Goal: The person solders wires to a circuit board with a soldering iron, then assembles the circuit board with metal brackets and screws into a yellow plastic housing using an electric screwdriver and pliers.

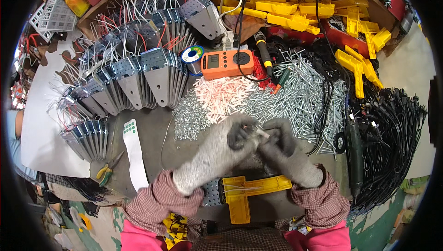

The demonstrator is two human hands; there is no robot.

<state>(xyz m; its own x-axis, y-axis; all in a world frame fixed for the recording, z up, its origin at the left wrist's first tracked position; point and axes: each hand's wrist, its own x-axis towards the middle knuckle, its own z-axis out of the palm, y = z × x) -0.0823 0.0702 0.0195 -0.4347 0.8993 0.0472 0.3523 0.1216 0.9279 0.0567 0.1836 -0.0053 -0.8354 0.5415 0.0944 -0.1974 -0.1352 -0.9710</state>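
A small pale tube (262, 133) is pinched between the fingertips of both hands, just above the near edge of the tabletop (152, 126). It is short, whitish with a pinkish tint, and mostly hidden by the glove fingers. The left hand (217, 151) is gloved in grey knit with dark fingertips and is closed around one end of the tube; the right hand (284, 151), gloved alike, is curled shut on the other end. Below the hands a yellow plastic bracket (244, 191) is laid flat, touching a perforated metal plate (211, 193).

Just beyond the hands a heap of similar pale pink tubes (221, 96) is spread, with a pile of small metal nuts (189, 114) to its left and a wide pile of long screws (300, 96) to its right. Behind the tubes an orange box-shaped meter (226, 64) with a dark screen is seen, and beside it a round solder spool (192, 56) with a blue and green label. A long white strip with green dots (134, 151) is laid left of the hands, near yellow-handled pliers (107, 170). Rows of grey metal housings (138, 75) are stacked at the left, yellow brackets (295, 8) heaped at the back, and black cables (392, 126) bundled at the right.
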